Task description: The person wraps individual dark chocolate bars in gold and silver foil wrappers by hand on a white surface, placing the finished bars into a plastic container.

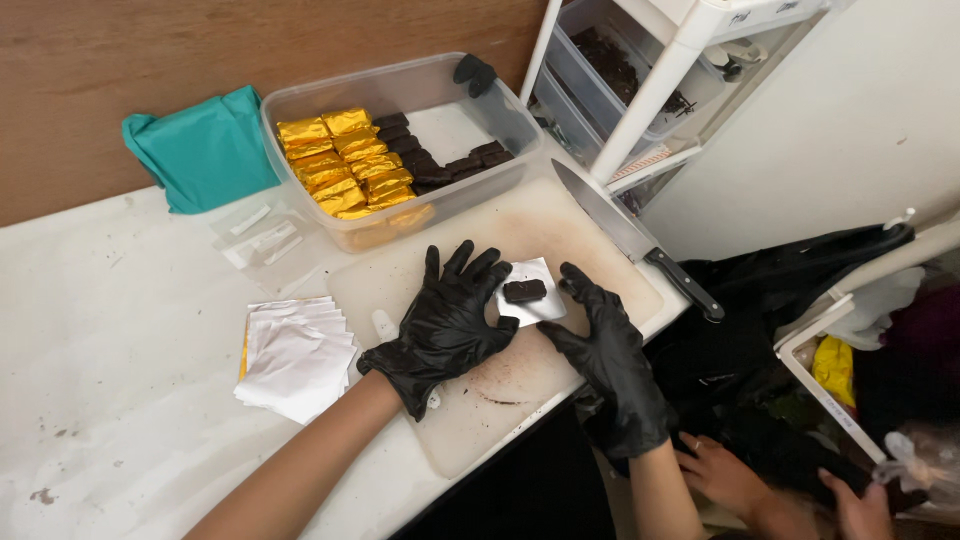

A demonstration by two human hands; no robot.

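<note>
Both hands wear black gloves and rest on a white cutting board (560,235) that lies on a white counter (110,350). Between them sits a small square of white wrapping paper (530,300), and on its middle lies a dark chocolate piece (524,290). The left hand (447,320) lies with its fingers spread and open, its fingertips at the left edge of the paper; its grip closes on nothing. The right hand (605,350) stands just to the right of the paper, fingers loosely curved and open, the fingertips near or touching the paper's right edge; it has hold of nothing that shows. To the left of the board, a stack of white wrapping sheets (295,355) lies on the counter, with a sliver of gold showing along its left side. Behind the board stands a clear plastic tub (500,100) that holds rows of gold-wrapped pieces (345,165) on its left and bare dark pieces (430,160) on its right. A teal cloth (205,145) lies beside the tub against the brown wall. A large knife (630,235) with a black handle lies across the board's far right corner, blade pointing toward the tub. At the bottom right, another person's bare hands (780,485) show below the counter's edge, among dark bags.
</note>
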